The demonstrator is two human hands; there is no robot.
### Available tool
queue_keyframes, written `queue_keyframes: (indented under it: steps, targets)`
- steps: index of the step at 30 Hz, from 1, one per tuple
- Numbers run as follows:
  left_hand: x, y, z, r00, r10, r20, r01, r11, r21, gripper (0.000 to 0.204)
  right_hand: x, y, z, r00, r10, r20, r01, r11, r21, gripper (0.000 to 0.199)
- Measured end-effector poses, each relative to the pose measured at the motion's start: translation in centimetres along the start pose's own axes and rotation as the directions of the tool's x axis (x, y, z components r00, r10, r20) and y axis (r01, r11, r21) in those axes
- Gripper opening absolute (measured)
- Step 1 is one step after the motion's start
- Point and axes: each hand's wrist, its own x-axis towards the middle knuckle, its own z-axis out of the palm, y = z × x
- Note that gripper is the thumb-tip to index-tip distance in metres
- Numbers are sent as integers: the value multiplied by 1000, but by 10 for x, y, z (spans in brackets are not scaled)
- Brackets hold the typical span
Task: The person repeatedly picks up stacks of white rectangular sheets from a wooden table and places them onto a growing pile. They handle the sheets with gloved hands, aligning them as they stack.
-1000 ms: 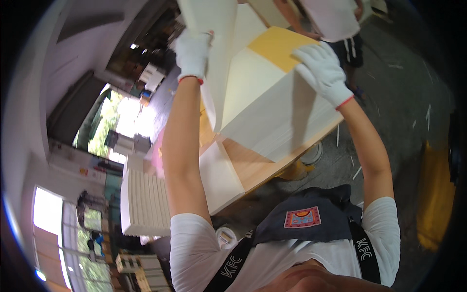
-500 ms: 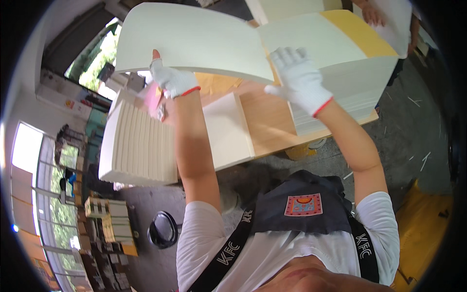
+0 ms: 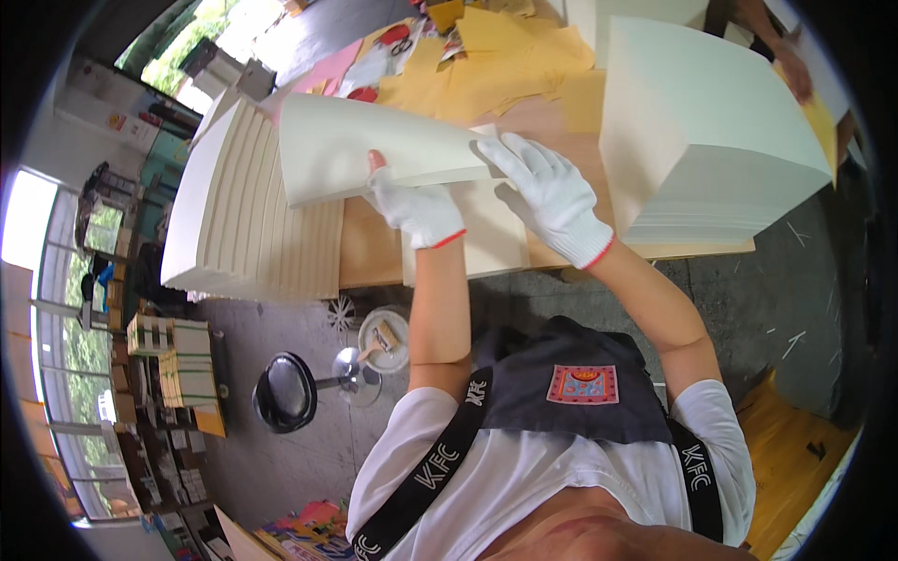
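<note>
A curved white sheaf of paper [image 3: 374, 140] is held over the middle of the worktable. My left hand [image 3: 416, 208], in a white glove with the thumb tip bare, grips its near edge with the thumb raised against the paper. My right hand [image 3: 557, 201], in a matching glove, closes on the sheaf's right end, fingers above and thumb below. Beneath both hands lies a low stack of white paper [image 3: 477, 229]. A tall white paper stack [image 3: 702, 140] stands to the right, and a stepped pile of white paper bundles [image 3: 253, 201] to the left.
Yellow paper sheets [image 3: 505, 61] cover the far side of the wooden table [image 3: 369, 257], near a pink sheet [image 3: 337, 67]. At the far right, another person's hand [image 3: 793, 73] is beside a yellow sheet [image 3: 821, 122]. A black stool [image 3: 285, 391] and a pail with a brush [image 3: 383, 338] are on the floor.
The sheaf has come away from the right stack toward the left, with both my hands on it. The yellow sheet on that stack has shifted to its far right side. My view has shifted too.
</note>
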Motion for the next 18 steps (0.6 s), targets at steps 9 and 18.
queue_keyframes:
  steps: [9,18]
  targets:
    - [44,67,-74,832,88,548,-555,105,825,79,-10,-2,88,741,581,336,-546,231,805,53]
    - [70,14,-247,930,-352,106,-137,-65,988,67,-82,38,155,387,703,597,-841,535,-84,84]
